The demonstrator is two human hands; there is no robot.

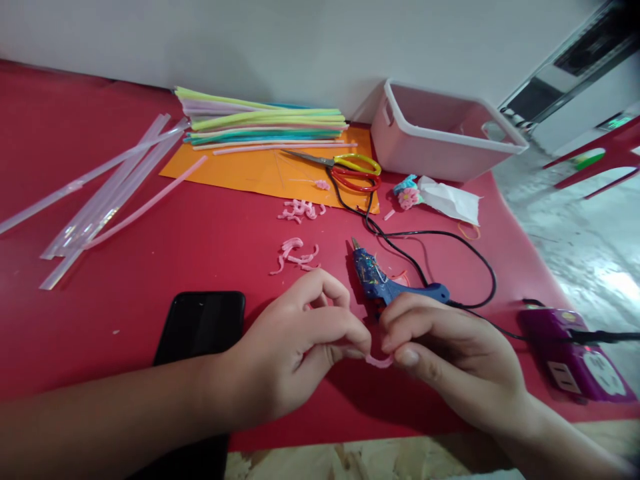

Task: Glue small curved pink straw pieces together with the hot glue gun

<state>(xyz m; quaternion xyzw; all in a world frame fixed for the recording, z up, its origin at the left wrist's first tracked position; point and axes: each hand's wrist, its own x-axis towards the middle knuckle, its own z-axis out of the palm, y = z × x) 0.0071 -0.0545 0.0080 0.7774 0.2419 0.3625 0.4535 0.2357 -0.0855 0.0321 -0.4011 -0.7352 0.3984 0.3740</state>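
Note:
A short pink pipe cleaner piece, bowed downward in the middle, spans the gap between my two hands. My left hand pinches its left end between thumb and forefinger. At the other end, my right hand grips it with thumb and fingertips. Just beyond the right hand a blue hot glue gun lies on its side, nozzle pointing away. Two small heaps of cut pink pieces lie past my left hand: a nearer heap and a farther heap.
Scissors and bundled pipe cleaners rest on orange paper. Glue sticks lie left, a black phone beside my left arm. A pink bin stands behind; a purple power strip sits right, with cords crossing the red table.

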